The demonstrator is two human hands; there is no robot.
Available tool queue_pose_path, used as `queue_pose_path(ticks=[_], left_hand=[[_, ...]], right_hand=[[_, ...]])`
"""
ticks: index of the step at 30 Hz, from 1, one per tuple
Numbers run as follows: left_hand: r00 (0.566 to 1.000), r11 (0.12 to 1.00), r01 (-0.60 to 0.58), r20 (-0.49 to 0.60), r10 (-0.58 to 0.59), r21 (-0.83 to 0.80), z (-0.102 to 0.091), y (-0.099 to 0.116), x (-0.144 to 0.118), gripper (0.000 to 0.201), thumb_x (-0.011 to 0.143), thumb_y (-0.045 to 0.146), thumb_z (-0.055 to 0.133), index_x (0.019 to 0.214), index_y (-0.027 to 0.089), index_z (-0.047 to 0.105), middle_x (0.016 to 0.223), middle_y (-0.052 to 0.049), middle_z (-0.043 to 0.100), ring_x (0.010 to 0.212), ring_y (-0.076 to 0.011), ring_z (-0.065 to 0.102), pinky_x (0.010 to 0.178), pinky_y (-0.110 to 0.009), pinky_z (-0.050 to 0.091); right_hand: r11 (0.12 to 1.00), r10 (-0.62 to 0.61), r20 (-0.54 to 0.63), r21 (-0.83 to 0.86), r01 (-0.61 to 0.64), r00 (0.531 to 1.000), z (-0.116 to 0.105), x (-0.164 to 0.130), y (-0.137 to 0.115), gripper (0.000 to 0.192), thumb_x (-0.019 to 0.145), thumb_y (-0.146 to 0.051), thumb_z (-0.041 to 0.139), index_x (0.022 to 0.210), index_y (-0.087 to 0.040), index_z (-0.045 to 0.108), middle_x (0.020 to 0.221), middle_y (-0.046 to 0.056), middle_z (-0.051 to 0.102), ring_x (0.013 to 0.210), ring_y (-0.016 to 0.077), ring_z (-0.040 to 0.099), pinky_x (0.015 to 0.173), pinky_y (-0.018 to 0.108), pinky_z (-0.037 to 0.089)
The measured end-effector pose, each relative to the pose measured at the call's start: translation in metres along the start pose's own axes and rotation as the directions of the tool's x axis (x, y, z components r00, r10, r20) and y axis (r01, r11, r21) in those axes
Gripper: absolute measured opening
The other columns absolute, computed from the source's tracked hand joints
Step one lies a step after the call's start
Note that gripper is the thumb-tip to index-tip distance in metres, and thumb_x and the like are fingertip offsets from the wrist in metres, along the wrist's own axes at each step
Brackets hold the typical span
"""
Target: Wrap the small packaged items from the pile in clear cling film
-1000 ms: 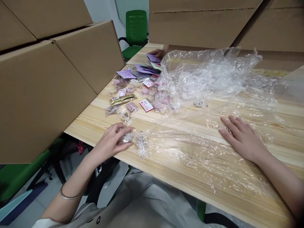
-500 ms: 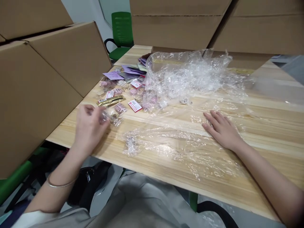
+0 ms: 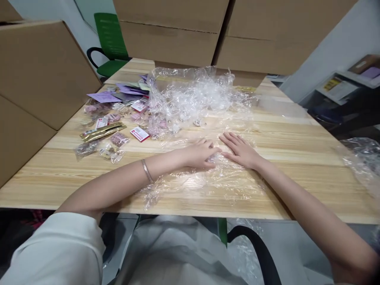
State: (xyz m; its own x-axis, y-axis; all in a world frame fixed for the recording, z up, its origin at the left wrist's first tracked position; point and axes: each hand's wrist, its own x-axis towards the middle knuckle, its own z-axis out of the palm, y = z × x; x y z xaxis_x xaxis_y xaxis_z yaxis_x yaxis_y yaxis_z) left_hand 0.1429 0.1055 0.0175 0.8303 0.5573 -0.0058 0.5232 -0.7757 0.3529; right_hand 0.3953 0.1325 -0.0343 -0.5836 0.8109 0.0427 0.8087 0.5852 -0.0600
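Note:
My right hand (image 3: 241, 152) lies flat with its fingers stretched over a sheet of clear plastic film (image 3: 190, 183) on the wooden table. Close beside it, my left hand (image 3: 199, 154) has curled fingers pressed down at the film, its fingertips near my right thumb. Something clear glints under those fingers, but I cannot make out whether it is film or a small bag. To the left lie small clear packets (image 3: 111, 152), a pink-filled packet (image 3: 119, 139), a long gold packet (image 3: 102, 132) and a white-and-red card (image 3: 139, 134).
Crumpled clear plastic (image 3: 202, 93) is heaped behind the film, next to purple envelopes (image 3: 103, 97). Cardboard boxes stand at the left (image 3: 38, 67) and along the back (image 3: 169, 39). A green chair (image 3: 109, 37) is beyond the table; more clear plastic (image 3: 362, 158) lies at the right.
My left hand has moved right, from the small packets to the film beside my right hand. My right hand stays flat on the film. The view has turned to the right.

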Motion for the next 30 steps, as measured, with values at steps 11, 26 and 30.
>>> queue_pose_path(ticks=[11, 26, 30], left_hand=[[0.997, 0.983, 0.068, 0.05, -0.06, -0.172, -0.062, 0.004, -0.156, 0.044, 0.087, 0.02, 0.05, 0.128, 0.033, 0.058, 0.143, -0.002, 0.052, 0.139, -0.025, 0.04, 0.113, -0.044, 0.037], [0.98, 0.981, 0.193, -0.059, -0.191, 0.021, -0.014, -0.021, -0.197, 0.032, 0.093, 0.035, 0.055, 0.124, 0.034, 0.064, 0.135, -0.003, 0.062, 0.134, -0.0267, 0.048, 0.113, -0.049, 0.033], [0.967, 0.97, 0.19, -0.141, -0.212, -0.153, -0.021, -0.032, -0.189, 0.026, 0.093, 0.037, 0.055, 0.115, 0.028, 0.066, 0.13, -0.005, 0.063, 0.13, -0.0254, 0.051, 0.11, -0.045, 0.037]], right_hand=[[0.937, -0.264, -0.158, 0.193, 0.292, 0.951, -0.059, -0.085, -0.097, 0.057, 0.083, -0.045, 0.062, 0.135, -0.022, 0.053, 0.125, 0.012, 0.064, 0.119, 0.0312, 0.058, 0.104, 0.056, 0.044], [0.852, 0.182, -0.147, 0.518, -0.081, 0.972, -0.039, -0.098, -0.086, 0.025, 0.088, -0.015, 0.04, 0.073, -0.023, 0.058, 0.084, 0.003, 0.073, 0.079, 0.0197, 0.071, 0.063, 0.032, 0.056], [0.637, 0.375, -0.049, 0.739, -0.219, 0.926, -0.037, -0.096, -0.081, 0.024, 0.084, -0.017, 0.04, 0.064, -0.023, 0.051, 0.055, -0.002, 0.054, 0.05, 0.0152, 0.053, 0.048, 0.028, 0.042]])
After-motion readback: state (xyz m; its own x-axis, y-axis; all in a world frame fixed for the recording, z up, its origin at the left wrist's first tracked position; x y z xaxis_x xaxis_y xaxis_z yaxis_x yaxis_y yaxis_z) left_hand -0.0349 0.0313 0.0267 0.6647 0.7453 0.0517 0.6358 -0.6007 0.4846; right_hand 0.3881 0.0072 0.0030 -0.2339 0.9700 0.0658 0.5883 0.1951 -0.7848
